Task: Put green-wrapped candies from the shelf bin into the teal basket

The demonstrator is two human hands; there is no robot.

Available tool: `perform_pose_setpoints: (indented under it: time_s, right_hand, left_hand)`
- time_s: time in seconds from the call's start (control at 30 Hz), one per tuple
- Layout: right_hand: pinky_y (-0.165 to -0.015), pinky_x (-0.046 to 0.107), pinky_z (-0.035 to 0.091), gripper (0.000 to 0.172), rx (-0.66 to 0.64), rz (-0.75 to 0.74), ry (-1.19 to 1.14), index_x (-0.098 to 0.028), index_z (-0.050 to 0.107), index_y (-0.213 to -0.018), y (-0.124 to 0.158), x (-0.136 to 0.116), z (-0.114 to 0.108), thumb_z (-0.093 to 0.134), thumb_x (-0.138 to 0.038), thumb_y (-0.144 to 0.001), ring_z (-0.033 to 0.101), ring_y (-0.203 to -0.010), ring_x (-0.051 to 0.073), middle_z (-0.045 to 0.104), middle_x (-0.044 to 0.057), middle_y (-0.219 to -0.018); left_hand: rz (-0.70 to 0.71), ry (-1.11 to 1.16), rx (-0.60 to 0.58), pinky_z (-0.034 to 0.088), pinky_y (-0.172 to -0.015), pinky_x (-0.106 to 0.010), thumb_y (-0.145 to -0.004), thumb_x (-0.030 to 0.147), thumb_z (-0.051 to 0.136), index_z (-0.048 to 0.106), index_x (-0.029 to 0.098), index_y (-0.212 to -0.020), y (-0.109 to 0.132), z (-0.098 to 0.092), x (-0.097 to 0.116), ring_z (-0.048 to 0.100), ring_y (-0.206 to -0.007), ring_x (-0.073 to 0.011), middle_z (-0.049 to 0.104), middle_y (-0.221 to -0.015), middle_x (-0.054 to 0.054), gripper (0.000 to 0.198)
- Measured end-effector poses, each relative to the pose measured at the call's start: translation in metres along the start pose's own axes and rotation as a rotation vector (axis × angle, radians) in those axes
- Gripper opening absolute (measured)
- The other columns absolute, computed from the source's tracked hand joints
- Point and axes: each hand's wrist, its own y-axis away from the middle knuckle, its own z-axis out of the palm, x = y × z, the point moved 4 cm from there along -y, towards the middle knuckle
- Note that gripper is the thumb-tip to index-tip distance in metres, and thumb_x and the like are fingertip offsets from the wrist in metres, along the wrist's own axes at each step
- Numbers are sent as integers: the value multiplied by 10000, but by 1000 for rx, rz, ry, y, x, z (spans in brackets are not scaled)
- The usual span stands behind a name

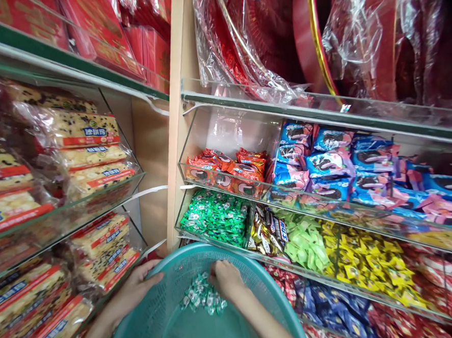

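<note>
A small heap of green-wrapped candies [201,296] lies in the teal basket [190,330] right under the right hand [227,278], whose curled fingers touch them, any pinch hidden, while the left hand [136,289] clasps the basket's rim.

Glossy wrapped candies [203,295], matt perforated plastic basin [272,293]

Teal mesh basket [256,282], tilted, small green-white wrapped candies [203,295] heaped inside
</note>
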Motion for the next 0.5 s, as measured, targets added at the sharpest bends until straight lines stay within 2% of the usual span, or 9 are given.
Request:
perform_pose_setpoints:
  time_s: [0.07, 0.13, 0.17, 0.23, 0.3, 0.37, 0.43, 0.5]
  right_hand:
    - [-714, 251, 370, 102, -15, -133, -58, -209, 688, -806, 11, -15, -19, 602, -253, -773, 603, -882, 183, 700, 40, -878]
    - [-632, 232, 346, 122, -10, -272, -158, -208, 680, -722, 21, -26, -44, 630, -309, -767, 586, -733, 145, 683, -1, -733]
    - [-602, 228, 333, 150, 12, -323, -203, -202, 675, -710, 24, -29, -57, 623, -325, -779, 566, -670, 129, 666, -11, -689]
    - [-595, 223, 328, 160, 136, -374, -228, -196, 666, -740, 25, -28, -85, 592, -316, -814, 543, -653, 120, 647, -12, -691]
    - [-655, 235, 338, 128, 336, -377, -123, -196, 654, -794, 22, -22, -109, 563, -273, -841, 541, -749, 142, 639, 11, -769]
    - [-708, 269, 328, 123, 504, -334, 82, -200, 641, -820, 17, -15, -124, 532, -241, -860, 516, -852, 179, 620, 41, -851]
    - [-712, 301, 307, 154, 552, -278, 279, -201, 633, -820, 9, -12, -128, 491, -222, -878, 490, -891, 206, 601, 60, -894]
    - [-705, 321, 287, 180, 532, -260, 389, -202, 629, -815, 3, -11, -126, 464, -201, -887, 476, -905, 218, 592, 67, -914]
  left_hand:
    - [-1, -7, 11, 514, -758, -332, -683, 443, 759, 586, 160, -1067, 0, 1, 1, 642, -878, -275, 689, -998, -80, 508]
    - [7, -11, 7, 515, -756, -337, -694, 446, 750, 596, 158, -1074, 1, 1, 1, 647, -858, -275, 689, -999, -85, 502]
    - [11, -9, -5, 514, -760, -336, -706, 441, 742, 601, 162, -1074, 1, 1, 0, 647, -864, -274, 688, -1006, -85, 483]
    - [15, 3, -29, 511, -767, -328, -732, 429, 724, 608, 177, -1074, 1, 1, -2, 645, -885, -270, 685, -1022, -78, 440]
    - [19, 10, -35, 510, -769, -326, -742, 421, 718, 614, 190, -1070, 1, 0, -3, 643, -897, -270, 686, -1024, -71, 415]
    - [35, 4, -44, 508, -769, -330, -745, 419, 716, 618, 188, -1063, 0, 0, -3, 639, -912, -276, 686, -1022, -72, 406]
    - [52, -12, -47, 502, -781, -330, -755, 413, 708, 616, 180, -1059, -1, 0, -2, 626, -949, -279, 682, -1030, -75, 394]
    - [60, -29, -34, 498, -787, -329, -761, 409, 702, 609, 174, -1059, -2, -2, -2, 626, -944, -272, 680, -1031, -74, 391]
